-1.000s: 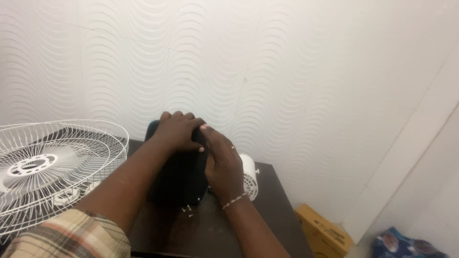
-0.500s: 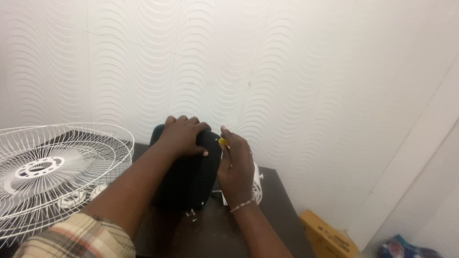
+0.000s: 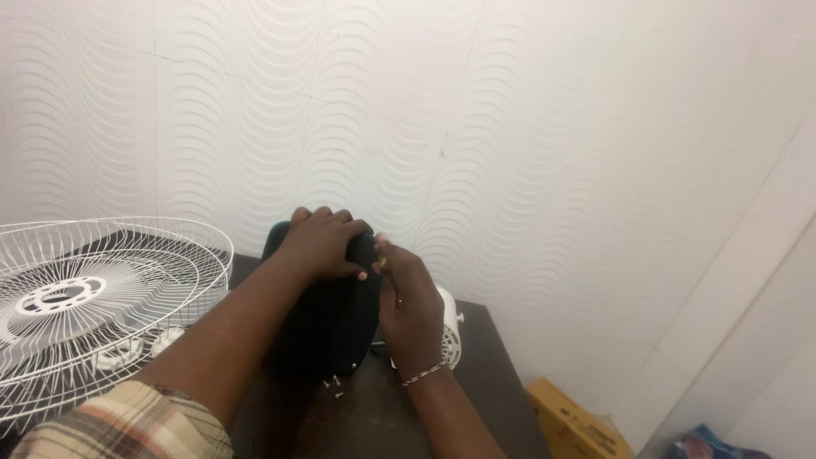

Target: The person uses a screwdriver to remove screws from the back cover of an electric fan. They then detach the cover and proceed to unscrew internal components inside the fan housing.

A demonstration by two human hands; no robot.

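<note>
Hands together on black fan housing [image 3: 327, 319] nr table [image 3: 493, 357] back edge: left hand [image 3: 321, 242] grips its top, right hand [image 3: 410, 297] pinches sth small (yellowish), screws [image 3: 332, 383] below.

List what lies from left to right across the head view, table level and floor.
White wire fan guard → dark rounded housing under the left hand → white motor part → yellow cardboard box → blue patterned bundle.

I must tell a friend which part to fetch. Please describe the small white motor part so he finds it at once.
On the dark table, look right of the black housing, behind the right hand. The white motor part sits there: rounded, with a slotted vent, unlike the big flat wire fan guard.
</note>
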